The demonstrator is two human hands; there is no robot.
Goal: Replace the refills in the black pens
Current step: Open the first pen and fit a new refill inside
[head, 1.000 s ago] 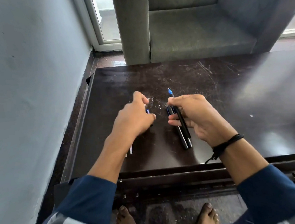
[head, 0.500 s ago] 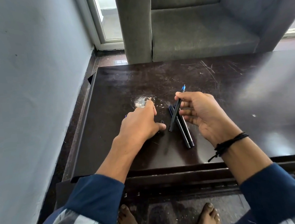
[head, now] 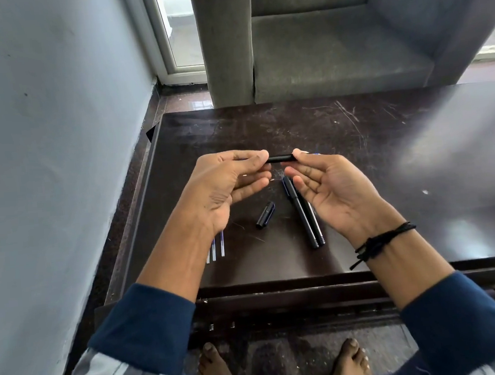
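A black pen (head: 280, 158) is held level above the dark table (head: 386, 151), its blue tip poking out past my right fingers. My left hand (head: 225, 186) pinches its left end and my right hand (head: 330, 189) pinches its right end, both palms turned up. Below them a black pen cap (head: 265, 215) lies loose on the table. Two more black pens (head: 304, 212) lie side by side under my right hand. Three thin refills (head: 214, 248) with blue ends lie near my left wrist, partly hidden by it.
A blue-grey wall (head: 42, 145) runs close along the table's left edge. A grey armchair (head: 332, 45) stands behind the far edge. My bare feet (head: 286, 366) show below the near edge, where a dark rail (head: 310, 298) runs.
My right hand lifted one pen off the table and turned it level. My left hand left the cap on the table and took the pen's other end. Both hands rose.
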